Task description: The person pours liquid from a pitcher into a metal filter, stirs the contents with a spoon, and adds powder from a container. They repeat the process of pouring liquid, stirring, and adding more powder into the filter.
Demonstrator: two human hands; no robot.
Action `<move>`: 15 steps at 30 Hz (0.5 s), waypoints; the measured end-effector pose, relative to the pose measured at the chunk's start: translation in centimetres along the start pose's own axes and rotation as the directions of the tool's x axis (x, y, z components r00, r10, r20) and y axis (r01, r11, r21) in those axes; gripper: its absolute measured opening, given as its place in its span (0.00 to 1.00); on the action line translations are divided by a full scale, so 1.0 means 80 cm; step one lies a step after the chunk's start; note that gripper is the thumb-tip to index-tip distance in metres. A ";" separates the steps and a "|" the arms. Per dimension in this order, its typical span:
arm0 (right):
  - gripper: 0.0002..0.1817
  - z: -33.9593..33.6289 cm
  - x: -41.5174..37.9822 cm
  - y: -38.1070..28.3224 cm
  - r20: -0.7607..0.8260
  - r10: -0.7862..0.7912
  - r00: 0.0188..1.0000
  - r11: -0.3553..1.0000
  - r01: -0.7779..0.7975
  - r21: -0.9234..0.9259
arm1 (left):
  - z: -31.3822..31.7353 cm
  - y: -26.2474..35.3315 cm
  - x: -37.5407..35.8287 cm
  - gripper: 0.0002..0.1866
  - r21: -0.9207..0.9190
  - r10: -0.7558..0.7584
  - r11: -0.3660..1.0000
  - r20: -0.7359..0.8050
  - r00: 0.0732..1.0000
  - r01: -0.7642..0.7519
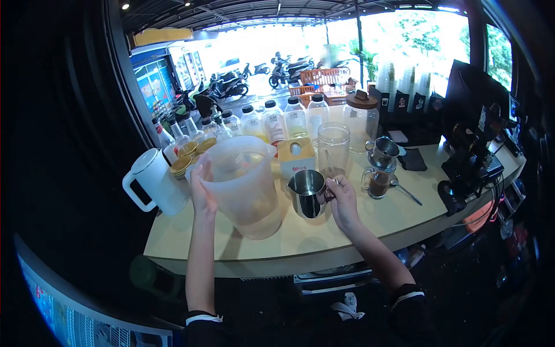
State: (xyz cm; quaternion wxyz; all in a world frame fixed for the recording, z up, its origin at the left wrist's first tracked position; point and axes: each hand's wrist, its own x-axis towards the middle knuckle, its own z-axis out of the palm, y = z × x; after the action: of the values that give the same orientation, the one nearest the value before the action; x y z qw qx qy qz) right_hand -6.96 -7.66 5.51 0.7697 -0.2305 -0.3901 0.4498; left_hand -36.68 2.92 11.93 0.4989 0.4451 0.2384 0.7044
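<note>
My left hand [203, 188] is wrapped round the left side of a large translucent plastic pitcher [245, 194], partly hidden behind it. The pitcher is slightly tilted, its spout toward the right. My right hand [342, 199] grips the handle of a small steel jug [309, 199], which is upright just right of the pitcher. Behind the jug are a white and tan box [296, 159] and a clear open jar [333, 147]. Further right, a metal drip filter [384, 152] sits on a glass mug [377, 184] of brown liquid, with a spoon [407, 192] beside it.
A white kettle [157, 182] stands at the counter's left end. Black-capped bottles [273, 121] line the back, beside a wooden-lidded jar [361, 121]. Stacked cups [404, 87], a black cloth [413, 160] and dark equipment [474, 165] are on the right. The counter's front edge [289, 260] curves nearby.
</note>
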 end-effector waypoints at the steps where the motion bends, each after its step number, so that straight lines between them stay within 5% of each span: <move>1: 0.10 0.000 0.000 -0.005 -0.006 -0.007 1.000 1.000 0.007 -0.003 | 0.006 -0.005 -0.001 0.31 0.014 -0.005 1.000 -0.010 1.000 0.005; 8: 0.05 -0.017 -0.008 -0.060 -0.029 -0.010 1.000 0.999 0.009 -0.033 | 0.036 -0.031 -0.008 0.31 0.102 0.022 0.995 -0.067 0.998 -0.015; 11: 0.06 -0.031 -0.011 -0.091 -0.022 -0.032 0.999 0.997 0.031 -0.075 | 0.033 -0.054 -0.036 0.32 -0.041 0.095 0.994 -0.118 0.988 -0.100; 14: 0.07 -0.043 -0.017 -0.128 -0.020 -0.043 0.999 0.990 0.040 -0.134 | 0.042 -0.073 -0.079 0.31 0.050 0.242 0.970 -0.221 0.945 -0.236; 15: 0.07 -0.049 -0.017 -0.139 -0.017 -0.034 0.999 0.988 0.031 -0.153 | 0.063 -0.072 -0.103 0.31 0.297 0.448 0.877 -0.218 0.867 -0.378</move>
State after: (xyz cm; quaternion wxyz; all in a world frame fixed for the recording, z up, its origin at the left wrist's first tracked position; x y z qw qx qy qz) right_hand 1.50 -14.31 10.46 0.7609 -0.2867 -0.4194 0.4036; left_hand -28.60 -2.94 6.71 0.2377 0.4397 0.2898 0.8162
